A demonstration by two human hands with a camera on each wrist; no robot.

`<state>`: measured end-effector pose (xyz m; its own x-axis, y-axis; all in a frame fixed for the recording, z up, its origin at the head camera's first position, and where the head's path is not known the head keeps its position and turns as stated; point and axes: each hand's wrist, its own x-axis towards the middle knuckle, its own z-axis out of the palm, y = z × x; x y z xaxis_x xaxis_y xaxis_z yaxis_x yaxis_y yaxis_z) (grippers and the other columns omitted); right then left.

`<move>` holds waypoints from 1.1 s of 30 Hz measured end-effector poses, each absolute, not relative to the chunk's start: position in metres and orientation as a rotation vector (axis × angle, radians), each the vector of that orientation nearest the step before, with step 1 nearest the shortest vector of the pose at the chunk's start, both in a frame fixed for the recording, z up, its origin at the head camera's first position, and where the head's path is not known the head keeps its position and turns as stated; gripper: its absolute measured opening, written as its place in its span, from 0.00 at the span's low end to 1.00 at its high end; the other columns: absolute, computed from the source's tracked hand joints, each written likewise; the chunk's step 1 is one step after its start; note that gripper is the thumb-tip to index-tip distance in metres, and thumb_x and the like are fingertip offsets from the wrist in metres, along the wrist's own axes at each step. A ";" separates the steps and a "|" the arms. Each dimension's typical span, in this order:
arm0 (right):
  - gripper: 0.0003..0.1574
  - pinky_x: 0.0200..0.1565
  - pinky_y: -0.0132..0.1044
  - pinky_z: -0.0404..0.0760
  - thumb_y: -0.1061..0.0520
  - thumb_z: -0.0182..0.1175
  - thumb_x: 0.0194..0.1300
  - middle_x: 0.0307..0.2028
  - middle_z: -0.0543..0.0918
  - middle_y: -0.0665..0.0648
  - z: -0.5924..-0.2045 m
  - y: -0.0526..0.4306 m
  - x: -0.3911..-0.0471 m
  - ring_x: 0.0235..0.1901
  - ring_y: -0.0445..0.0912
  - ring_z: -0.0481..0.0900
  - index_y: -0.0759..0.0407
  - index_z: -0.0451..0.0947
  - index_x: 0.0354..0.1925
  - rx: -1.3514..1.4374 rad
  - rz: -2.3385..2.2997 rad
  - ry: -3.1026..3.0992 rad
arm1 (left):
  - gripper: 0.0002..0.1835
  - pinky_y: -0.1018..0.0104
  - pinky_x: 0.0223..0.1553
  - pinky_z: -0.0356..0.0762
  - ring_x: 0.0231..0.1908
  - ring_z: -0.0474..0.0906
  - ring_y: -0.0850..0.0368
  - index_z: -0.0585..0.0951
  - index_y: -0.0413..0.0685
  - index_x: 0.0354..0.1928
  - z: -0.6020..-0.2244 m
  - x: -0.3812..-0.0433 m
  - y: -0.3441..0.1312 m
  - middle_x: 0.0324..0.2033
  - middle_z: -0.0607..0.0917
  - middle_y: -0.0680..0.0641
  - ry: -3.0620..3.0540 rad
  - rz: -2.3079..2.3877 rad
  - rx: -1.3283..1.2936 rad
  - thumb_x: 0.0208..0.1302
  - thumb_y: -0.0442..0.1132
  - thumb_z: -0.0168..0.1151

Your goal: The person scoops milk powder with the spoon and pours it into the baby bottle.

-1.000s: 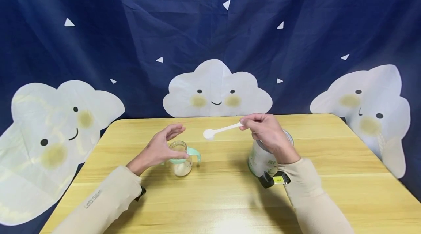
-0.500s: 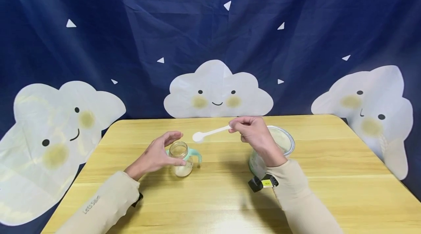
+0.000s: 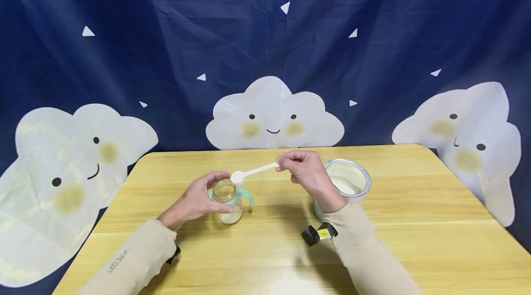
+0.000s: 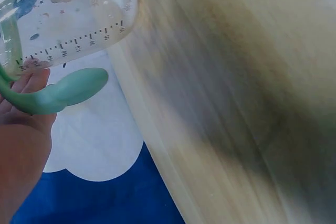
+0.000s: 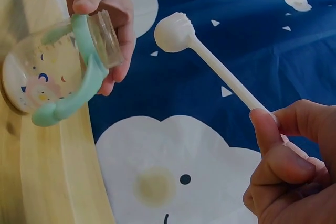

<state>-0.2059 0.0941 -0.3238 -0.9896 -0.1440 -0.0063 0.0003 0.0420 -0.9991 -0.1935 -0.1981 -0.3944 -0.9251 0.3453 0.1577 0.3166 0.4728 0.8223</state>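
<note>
A clear baby bottle [image 3: 230, 214] with a mint-green collar and handles stands on the table, its mouth uncapped and some whitish contents low inside. My left hand [image 3: 194, 200] curls round its neck, thumb in front and fingers behind. Between the thumb and fingers of my right hand [image 3: 309, 173] is the handle end of a long white scoop [image 5: 176, 32], heaped with white powder. In the head view the scoop's bowl overlaps the area just right of the bottle's mouth; the right wrist view shows a gap between them. A can [image 3: 360, 189] of pale powder stands uncovered behind my right wrist.
The light wooden table [image 3: 257, 258] runs back to a dark blue curtain [image 3: 232, 32] printed with white clouds and triangles. Black wrist cameras are strapped on under both beige sleeves, the right one [image 3: 317, 234] above the tabletop.
My right hand has carried the scoop leftward and slightly down, from beside the can to near the bottle's mouth. My left hand has closed in around the bottle's neck.
</note>
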 end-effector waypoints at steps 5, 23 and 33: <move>0.08 0.18 0.24 0.60 0.66 0.62 0.64 0.24 0.85 0.50 -0.327 0.088 -0.206 0.15 0.34 0.62 0.71 0.83 0.40 -0.162 -2.083 2.183 | 0.47 0.49 0.60 0.71 0.57 0.77 0.44 0.74 0.38 0.64 -0.400 -0.194 -0.199 0.54 0.82 0.43 2.671 1.466 0.570 0.40 0.43 0.86; 0.10 0.18 0.24 0.58 0.64 0.63 0.67 0.27 0.87 0.53 -0.340 0.069 -0.206 0.16 0.34 0.61 0.72 0.83 0.43 -0.192 -2.035 2.189 | 0.40 0.53 0.52 0.77 0.45 0.80 0.51 0.77 0.39 0.58 -0.407 -0.193 -0.198 0.44 0.85 0.49 2.631 1.521 0.559 0.40 0.41 0.85; 0.09 0.18 0.25 0.60 0.62 0.64 0.68 0.28 0.87 0.54 -0.348 0.063 -0.205 0.19 0.38 0.63 0.68 0.85 0.42 -0.176 -1.987 2.240 | 0.37 0.55 0.50 0.78 0.43 0.80 0.52 0.80 0.43 0.55 -0.410 -0.194 -0.198 0.42 0.85 0.49 2.631 1.556 0.549 0.39 0.40 0.86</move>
